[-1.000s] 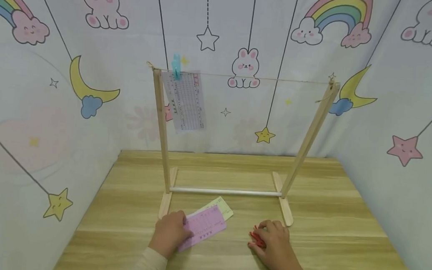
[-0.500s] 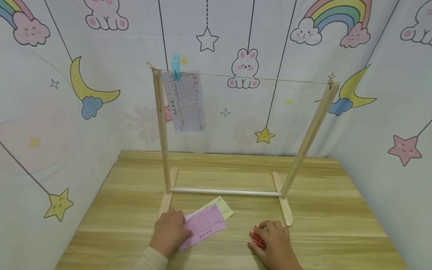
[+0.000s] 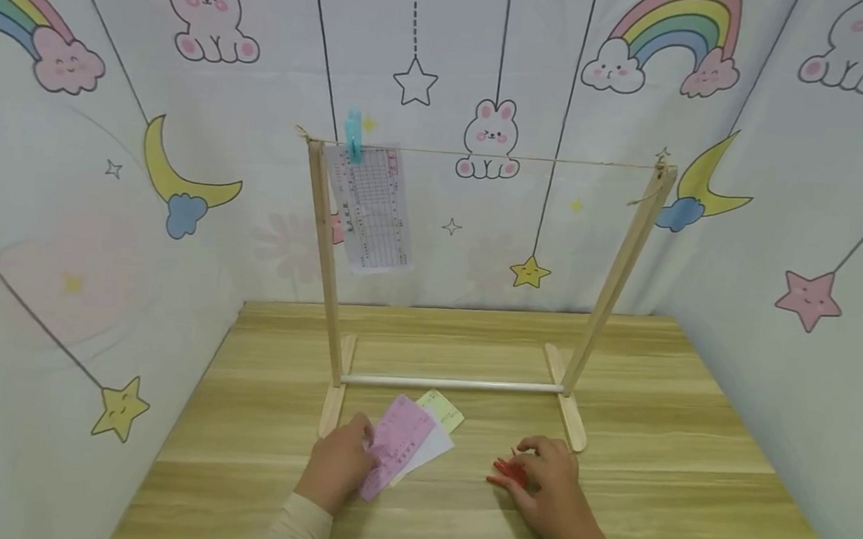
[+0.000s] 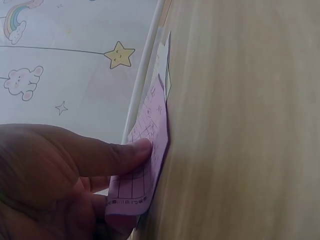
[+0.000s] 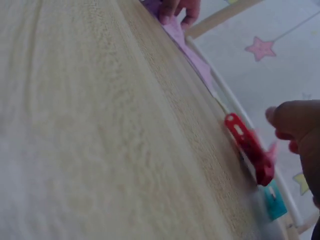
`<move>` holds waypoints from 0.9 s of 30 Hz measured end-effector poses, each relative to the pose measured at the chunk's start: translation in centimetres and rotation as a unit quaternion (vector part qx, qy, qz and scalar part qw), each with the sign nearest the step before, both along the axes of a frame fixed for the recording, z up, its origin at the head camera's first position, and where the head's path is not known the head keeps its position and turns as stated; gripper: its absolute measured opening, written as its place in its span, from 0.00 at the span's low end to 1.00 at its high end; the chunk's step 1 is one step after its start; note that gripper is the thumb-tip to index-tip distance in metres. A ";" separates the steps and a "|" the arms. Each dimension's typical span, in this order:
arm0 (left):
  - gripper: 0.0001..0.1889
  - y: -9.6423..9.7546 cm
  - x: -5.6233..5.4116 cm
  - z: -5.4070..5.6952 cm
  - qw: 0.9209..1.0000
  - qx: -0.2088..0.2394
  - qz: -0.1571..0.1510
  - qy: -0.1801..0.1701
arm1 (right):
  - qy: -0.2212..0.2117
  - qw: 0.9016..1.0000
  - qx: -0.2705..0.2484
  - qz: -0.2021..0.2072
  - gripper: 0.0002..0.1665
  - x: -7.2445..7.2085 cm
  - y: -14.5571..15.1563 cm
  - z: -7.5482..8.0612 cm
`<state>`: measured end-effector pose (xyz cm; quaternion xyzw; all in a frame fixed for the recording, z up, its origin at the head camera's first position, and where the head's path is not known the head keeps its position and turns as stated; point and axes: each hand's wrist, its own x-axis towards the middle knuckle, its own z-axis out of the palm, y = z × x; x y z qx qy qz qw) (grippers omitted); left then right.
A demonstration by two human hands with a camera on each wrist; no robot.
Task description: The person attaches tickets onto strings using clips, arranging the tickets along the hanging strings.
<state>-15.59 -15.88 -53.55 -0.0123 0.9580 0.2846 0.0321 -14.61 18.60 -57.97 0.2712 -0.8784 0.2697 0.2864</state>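
Observation:
My left hand (image 3: pixel 338 462) pinches the near edge of a pink printed paper slip (image 3: pixel 398 444). The left wrist view shows the thumb on top of the slip, which bends upward. Partly beneath it lie a white slip (image 3: pixel 430 447) and a yellow-green slip (image 3: pixel 446 412). At the right, my right hand (image 3: pixel 553 491) hovers over red plastic clothespins (image 3: pixel 511 472), thumb and fingers spread. From the right wrist, a red clothespin (image 5: pixel 250 150) appears apart from the thumb, with a teal piece (image 5: pixel 274 201) behind it. The right fingers are largely out of that view.
A wooden stand (image 3: pixel 618 283) with a white crossbar (image 3: pixel 453 384) stands behind the hands. Along its top runs a string (image 3: pixel 514 157), where a blue clothespin (image 3: pixel 354 135) holds a printed sheet (image 3: pixel 375 211). The wood-grain table (image 3: pixel 659 452) meets patterned walls.
The pink slip has turned and slid left, uncovering the white slip. My right thumb and fingers have spread, with the thumb shifting left. The stand and hanging sheet stay in place.

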 end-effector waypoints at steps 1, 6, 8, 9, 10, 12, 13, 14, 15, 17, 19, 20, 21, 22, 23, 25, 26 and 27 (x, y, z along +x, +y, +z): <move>0.17 0.0 0.0 -0.1 1.000 0.008 0.005 -0.007 | 0.005 1.000 -0.010 0.007 0.15 -0.1 0.0 -0.1; 0.19 -0.2 -0.3 -0.2 0.999 0.021 0.016 -0.031 | 0.001 1.000 0.005 0.004 0.14 -0.1 -0.1 -0.1; 0.15 -0.3 -0.3 -0.2 0.999 0.021 0.013 -0.035 | -0.011 1.000 0.019 -0.003 0.14 0.0 -0.1 -0.1; 0.13 -0.3 -0.2 -0.2 0.999 0.019 0.010 -0.036 | -0.014 1.000 0.024 -0.006 0.15 0.0 -0.1 -0.1; 0.11 -0.3 -0.2 -0.2 0.999 0.019 0.009 -0.036 | -0.015 0.999 0.027 -0.009 0.15 0.0 -0.1 -0.1; 0.08 -0.2 -0.1 -0.1 0.999 0.017 0.007 -0.034 | -0.021 0.999 0.031 -0.012 0.15 0.0 -0.2 0.0; 0.08 -0.2 -0.1 -0.1 0.999 0.017 0.005 -0.030 | -0.021 0.999 0.033 -0.014 0.14 -0.1 -0.3 0.0; 0.08 -0.2 0.0 0.0 1.000 0.014 0.003 -0.024 | -0.019 0.999 0.035 -0.017 0.14 -0.1 -0.3 -0.1; 0.08 -0.2 0.0 0.0 1.000 0.016 0.002 -0.020 | -0.017 0.999 0.037 -0.019 0.13 -0.2 -0.4 -0.1; 0.09 -0.1 0.1 0.0 1.000 0.019 0.001 -0.011 | -0.018 0.999 0.039 -0.020 0.12 -0.3 -0.6 -0.1; 0.10 -0.1 0.2 0.2 1.000 0.022 -0.002 -0.002 | -0.015 0.999 0.043 -0.021 0.13 -0.4 -0.8 -0.1; 0.11 -0.1 0.3 0.2 1.000 0.025 -0.002 0.000 | -0.016 0.998 0.049 -0.020 0.13 -0.4 -0.9 -0.1; 0.12 -0.1 0.3 0.3 1.000 0.028 0.000 0.001 | -0.017 0.998 0.055 -0.018 0.15 -0.3 -1.0 -0.1; 0.12 -0.1 0.4 0.3 0.999 0.032 0.001 0.001 | -0.020 0.998 0.061 -0.014 0.16 -0.3 -1.1 -0.1; 0.12 -0.1 0.4 0.4 0.999 0.035 0.002 0.000 | -0.020 0.997 0.069 -0.011 0.17 -0.2 -1.2 -0.1; 0.12 -0.1 0.3 0.4 0.999 0.045 0.009 -0.006 | -0.019 0.996 0.084 -0.007 0.18 0.0 -1.5 0.0; 0.12 -0.1 0.3 0.4 0.999 0.051 0.012 -0.009 | -0.021 0.996 0.090 -0.005 0.18 0.0 -1.6 0.0; 0.12 0.0 0.2 0.4 0.998 0.059 0.017 -0.014 | -0.019 0.995 0.094 -0.004 0.18 0.1 -1.7 0.0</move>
